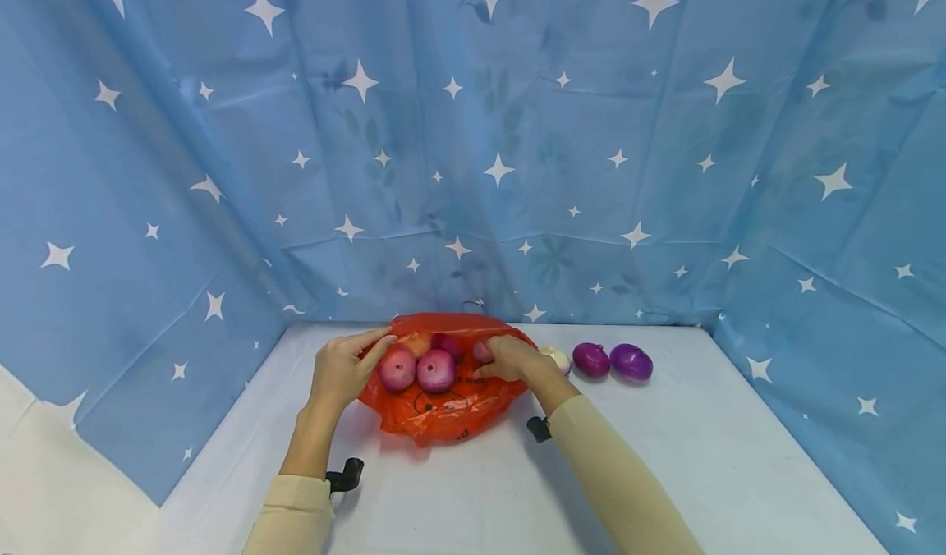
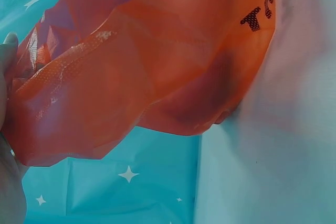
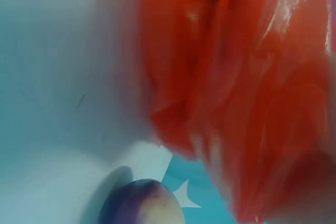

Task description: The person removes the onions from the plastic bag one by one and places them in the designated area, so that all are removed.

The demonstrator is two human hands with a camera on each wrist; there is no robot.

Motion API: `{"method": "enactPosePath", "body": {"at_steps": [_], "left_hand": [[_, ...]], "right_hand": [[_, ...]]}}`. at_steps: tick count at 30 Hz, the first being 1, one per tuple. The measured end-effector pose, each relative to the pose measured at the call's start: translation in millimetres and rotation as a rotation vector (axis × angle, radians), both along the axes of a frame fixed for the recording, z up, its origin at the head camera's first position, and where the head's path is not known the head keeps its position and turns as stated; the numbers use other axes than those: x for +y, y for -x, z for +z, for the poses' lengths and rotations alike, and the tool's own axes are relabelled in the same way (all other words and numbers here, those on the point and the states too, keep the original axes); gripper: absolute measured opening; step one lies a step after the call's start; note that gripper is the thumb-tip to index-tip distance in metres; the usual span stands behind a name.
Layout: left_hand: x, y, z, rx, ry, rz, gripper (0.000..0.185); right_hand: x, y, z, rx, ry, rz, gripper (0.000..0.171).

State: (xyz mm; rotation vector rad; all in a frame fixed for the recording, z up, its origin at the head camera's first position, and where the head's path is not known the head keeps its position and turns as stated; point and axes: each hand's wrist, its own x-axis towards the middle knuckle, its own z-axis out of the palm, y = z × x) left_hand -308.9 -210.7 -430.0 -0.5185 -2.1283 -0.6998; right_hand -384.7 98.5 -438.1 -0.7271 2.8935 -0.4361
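On the white table (image 1: 458, 506), we pinch the left rim of the red bag (image 1: 458, 419) with our left hand (image 1: 338, 370). Within its mouth, our right hand (image 1: 512, 360) appears to grip a pink fruit (image 1: 482, 352), partly hidden. Two purple onions (image 1: 591, 360) lie right of the bag.

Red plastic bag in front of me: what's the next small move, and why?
Probably steady the red plastic bag by its rim with the left hand: the right hand is in its mouth at a pinkish onion-like piece, and the thin, crumpled sides could fold inward.
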Motion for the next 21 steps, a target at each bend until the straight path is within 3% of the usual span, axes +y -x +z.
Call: {"method": "enactPosePath", "body": {"at_steps": [10, 21], "left_hand": [[0.9, 0.8, 0.2, 0.0, 0.001, -0.005, 0.026], [2.5, 1.1, -1.7, 0.004, 0.011, -0.007, 0.027]], "right_hand": [[-1.7, -0.4, 3.3, -0.008, -0.024, -0.062, 0.04], [-1.6, 0.9, 0.1, 0.04, -0.052, -0.031, 0.035]]}}
